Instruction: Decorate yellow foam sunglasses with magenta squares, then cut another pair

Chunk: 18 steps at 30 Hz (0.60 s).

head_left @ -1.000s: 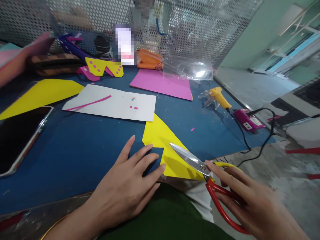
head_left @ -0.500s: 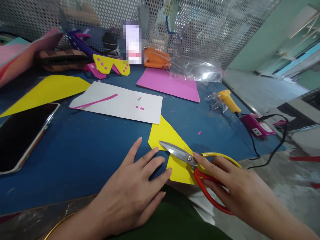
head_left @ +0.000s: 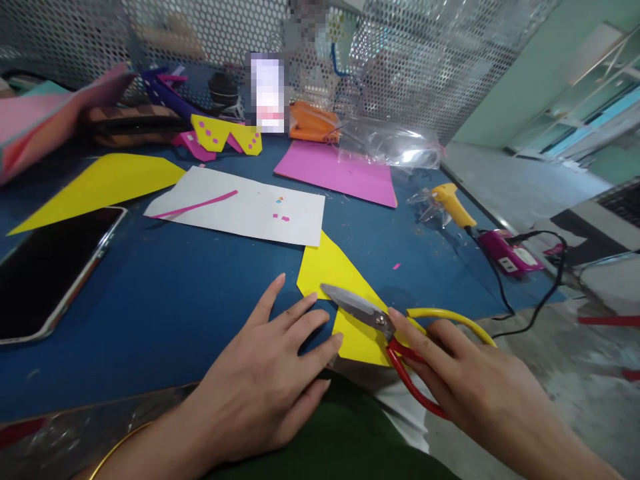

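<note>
My right hand (head_left: pixel 470 363) is closed on a pair of scissors (head_left: pixel 353 307) with one red and one yellow handle, index finger near the pivot. Their blades are together and lie over a yellow paper piece (head_left: pixel 330 263) with an angled notch on its left side. Beside that notch, my left hand (head_left: pixel 285 360) rests on the blue table with fingers spread, fingertips at the paper's left edge. Part of the yellow paper is hidden under the scissors and right hand. A white paper sheet (head_left: pixel 240 210) touches its top corner and carries a pink strip and small scraps.
A phone (head_left: pixel 55 273) and yellow paper (head_left: pixel 100 187) lie left. Behind are a yellow paper mask (head_left: pixel 227 137), pink paper (head_left: pixel 340 173) and clear plastic (head_left: pixel 390 143). A yellow glue gun (head_left: pixel 454 205) and a purple power box (head_left: pixel 510 253) with a cord sit right, near the table edge.
The view has shifted slightly. My right hand and the scissors' handles have moved a little to the right, and the blades still lie on the yellow paper. My left hand looks unchanged.
</note>
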{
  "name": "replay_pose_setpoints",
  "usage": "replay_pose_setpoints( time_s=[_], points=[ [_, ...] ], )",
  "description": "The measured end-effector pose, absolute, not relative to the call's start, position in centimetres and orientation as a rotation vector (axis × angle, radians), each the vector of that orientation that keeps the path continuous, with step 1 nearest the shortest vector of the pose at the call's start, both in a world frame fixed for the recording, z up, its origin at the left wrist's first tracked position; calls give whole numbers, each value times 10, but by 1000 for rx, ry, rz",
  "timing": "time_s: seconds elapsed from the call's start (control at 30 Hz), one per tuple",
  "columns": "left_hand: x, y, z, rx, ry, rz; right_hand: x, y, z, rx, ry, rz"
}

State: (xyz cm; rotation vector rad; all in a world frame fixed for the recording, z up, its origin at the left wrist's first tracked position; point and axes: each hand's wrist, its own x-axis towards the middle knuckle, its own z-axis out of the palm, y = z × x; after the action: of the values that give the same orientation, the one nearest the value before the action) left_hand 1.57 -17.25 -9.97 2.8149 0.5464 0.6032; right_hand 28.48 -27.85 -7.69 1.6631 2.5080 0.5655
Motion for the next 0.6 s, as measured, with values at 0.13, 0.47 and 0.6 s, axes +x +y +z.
replay_pose_setpoints(
  time_s=[0.13,0.47,0.6],
  points=[
    [17,-174,-100,2784,561,617,283,-278,-75,1745,2577,440],
    [14,-175,-104,2861,582,639,303,-275,-70,2026,2580,52],
    [14,-175,-106,2868,596,670,322,-257,-73,2381,2352,0]
  ],
)
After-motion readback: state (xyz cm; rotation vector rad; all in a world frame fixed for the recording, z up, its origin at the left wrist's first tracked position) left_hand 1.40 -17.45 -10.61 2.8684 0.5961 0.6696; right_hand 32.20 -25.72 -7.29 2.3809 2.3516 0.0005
